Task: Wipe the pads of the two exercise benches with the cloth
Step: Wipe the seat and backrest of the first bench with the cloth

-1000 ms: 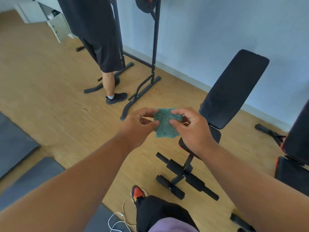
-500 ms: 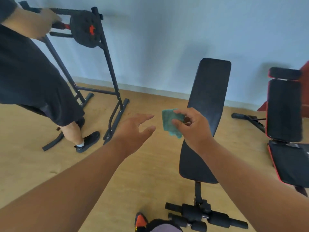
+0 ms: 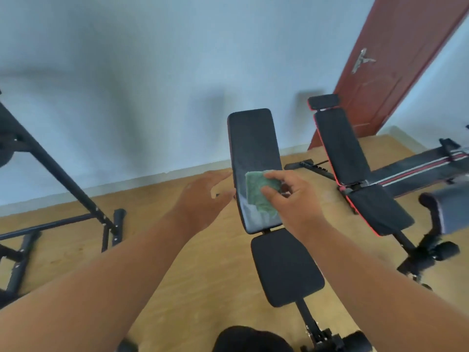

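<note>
Head view, left to right: black rack [image 3: 63,174] on wood floor [image 3: 198,288]. Left hand [image 3: 203,199] empty, fingers spread wide, just beside near bench backrest [image 3: 253,148] edge. Right hand [image 3: 291,201] pinches green cloth [image 3: 261,194] between thumb and fingers, cloth in front of lower backrest; contact unclear. Seat pad [image 3: 286,268] below, bare. Second bench [image 3: 355,168], red-trimmed, further right, near red door [image 3: 396,59]. Blurry frame.

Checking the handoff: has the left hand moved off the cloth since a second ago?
Yes. The left hand has let go of the cloth and sits open left of the bench back pad; the right hand alone holds the cloth against that pad.
</note>
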